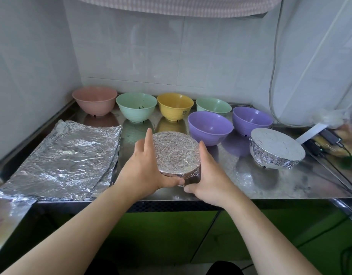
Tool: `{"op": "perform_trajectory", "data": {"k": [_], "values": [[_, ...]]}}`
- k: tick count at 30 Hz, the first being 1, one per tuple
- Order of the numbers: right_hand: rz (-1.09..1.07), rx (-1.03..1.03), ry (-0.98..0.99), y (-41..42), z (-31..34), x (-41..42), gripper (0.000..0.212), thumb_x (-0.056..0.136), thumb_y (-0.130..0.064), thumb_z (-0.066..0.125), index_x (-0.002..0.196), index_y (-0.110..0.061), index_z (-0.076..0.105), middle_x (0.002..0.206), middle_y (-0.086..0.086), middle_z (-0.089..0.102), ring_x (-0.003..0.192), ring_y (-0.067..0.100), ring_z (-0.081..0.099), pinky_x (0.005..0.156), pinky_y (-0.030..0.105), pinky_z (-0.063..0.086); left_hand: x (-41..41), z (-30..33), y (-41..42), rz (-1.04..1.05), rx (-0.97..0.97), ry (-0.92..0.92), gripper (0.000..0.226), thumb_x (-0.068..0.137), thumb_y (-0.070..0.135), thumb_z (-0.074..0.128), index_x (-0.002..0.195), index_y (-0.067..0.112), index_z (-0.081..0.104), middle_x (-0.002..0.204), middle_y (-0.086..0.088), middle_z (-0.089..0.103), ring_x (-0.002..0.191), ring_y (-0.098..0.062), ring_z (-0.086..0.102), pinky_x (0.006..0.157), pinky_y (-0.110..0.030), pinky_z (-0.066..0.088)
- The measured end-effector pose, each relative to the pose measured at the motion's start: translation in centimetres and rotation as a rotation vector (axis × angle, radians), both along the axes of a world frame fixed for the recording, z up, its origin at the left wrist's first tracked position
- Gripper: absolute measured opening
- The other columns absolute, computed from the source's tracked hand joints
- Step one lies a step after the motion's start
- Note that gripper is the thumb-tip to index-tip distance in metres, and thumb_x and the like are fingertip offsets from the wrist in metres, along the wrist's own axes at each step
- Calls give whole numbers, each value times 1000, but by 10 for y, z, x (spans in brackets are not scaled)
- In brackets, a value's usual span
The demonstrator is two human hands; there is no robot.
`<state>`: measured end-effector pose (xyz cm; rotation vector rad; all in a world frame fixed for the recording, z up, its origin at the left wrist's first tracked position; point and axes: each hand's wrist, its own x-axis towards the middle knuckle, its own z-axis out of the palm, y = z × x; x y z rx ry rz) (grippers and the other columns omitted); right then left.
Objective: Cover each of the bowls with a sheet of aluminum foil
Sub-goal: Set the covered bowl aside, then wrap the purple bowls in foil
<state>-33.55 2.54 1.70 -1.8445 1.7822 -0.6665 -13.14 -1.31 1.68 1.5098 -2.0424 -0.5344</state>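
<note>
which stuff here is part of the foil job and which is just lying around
Part of the job:
foil-wrapped bowl held by left hand and right hand
finished wrapped bowl
six bare bowls, e.g. pink bowl
foil sheets

Lying about:
cables
white cord

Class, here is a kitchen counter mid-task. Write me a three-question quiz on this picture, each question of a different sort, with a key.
1. How many bowls on the counter have no foil yet?
2. True or false: both hands hold the foil-covered bowl at the front.
3. The stack of foil sheets lies: A) left of the hands, B) right of them, C) behind the bowls.

Key: 1. six; 2. true, left hand and right hand; 3. A.
</note>
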Motion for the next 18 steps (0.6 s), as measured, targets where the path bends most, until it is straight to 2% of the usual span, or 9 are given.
{"op": "perform_trajectory", "data": {"k": [3,6,10,13,15,18], "values": [[25,28,-49,0,3,-2,149,74,-39,96,167,-27,-21,176,-18,-6,157,-3,2,123,21,10,1,-3,0,-13,-33,29,166,45,73,94,166,23,-8,160,-10,28,137,-26,50,105,-37,47],[4,0,-78,0,1,3,150,71,-45,96,167,-28,-18,176,-18,-1,159,0,7,129,28,14,1,-4,0,-24,-60,18,164,46,68,95,167,22,-4,157,-13,31,134,-30,53,101,-36,47],[-61,-78,-67,-1,-4,10,144,71,-40,97,169,-29,-9,176,-16,11,160,4,16,130,33,21,4,-4,0,-41,-95,-45,165,45,66,95,167,23,-7,157,-13,31,129,-30,56,95,-35,50],[-78,-98,-71,-1,-3,11,140,73,-32,97,170,-29,-4,173,-17,20,156,3,22,126,27,22,7,-3,-1,-47,-78,-64,166,46,64,98,166,26,-11,159,-11,29,131,-29,55,98,-37,50],[-84,-90,-66,-1,-3,12,139,75,-29,96,169,-28,-7,171,-16,24,155,4,26,124,26,24,10,0,-1,-66,-36,-53,168,46,64,98,165,29,-15,162,-11,26,137,-30,50,104,-39,47],[-43,4,-52,2,1,6,140,84,-26,90,165,-31,-24,168,-25,15,154,1,20,122,23,23,18,7,-2,-130,84,-35,175,40,68,98,159,40,-27,168,-11,12,144,-33,43,112,-46,42]]}}
